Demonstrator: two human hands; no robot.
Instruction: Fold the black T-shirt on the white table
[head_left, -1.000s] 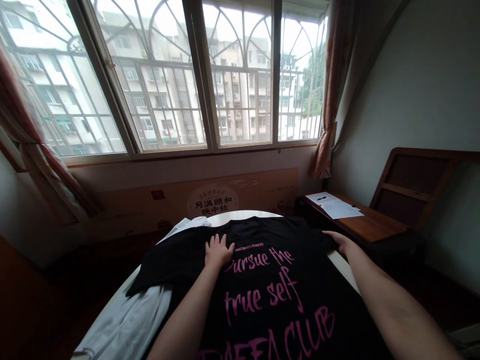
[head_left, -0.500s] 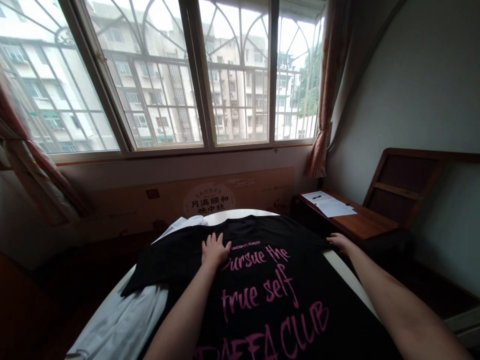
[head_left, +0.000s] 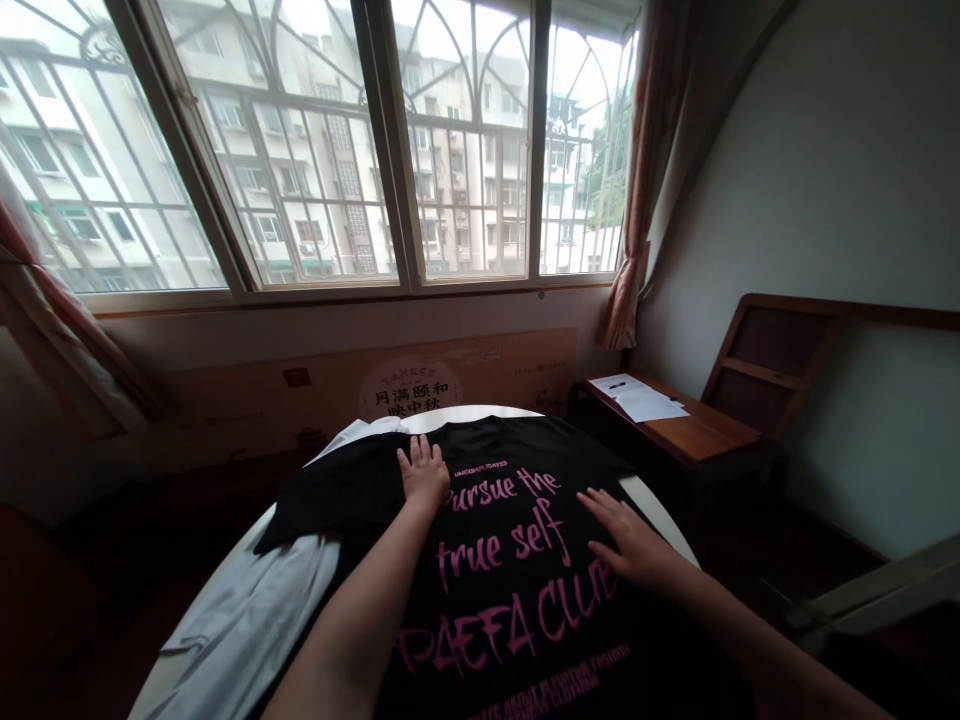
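A black T-shirt (head_left: 495,540) with pink lettering lies spread over a round white table (head_left: 667,512). My left hand (head_left: 424,474) rests flat on the shirt near its collar, fingers apart. To the right of the lettering, my right hand (head_left: 626,540) is on or just over the shirt with its fingers stretched out; whether it presses on the fabric I cannot tell. Neither hand holds anything. A white garment (head_left: 262,610) lies partly under the shirt on the left, and its covered part is hidden.
A small wooden table (head_left: 697,430) at the right bears sheets of paper (head_left: 649,402) and a pen. Behind it leans a brown wooden frame (head_left: 772,350). A barred window with tied curtains (head_left: 626,285) and a printed board (head_left: 517,375) stand beyond the round table.
My right hand has let go of the shirt's right sleeve and moved left and down onto the shirt's body. My left hand stays near the collar. The view has shifted slightly.
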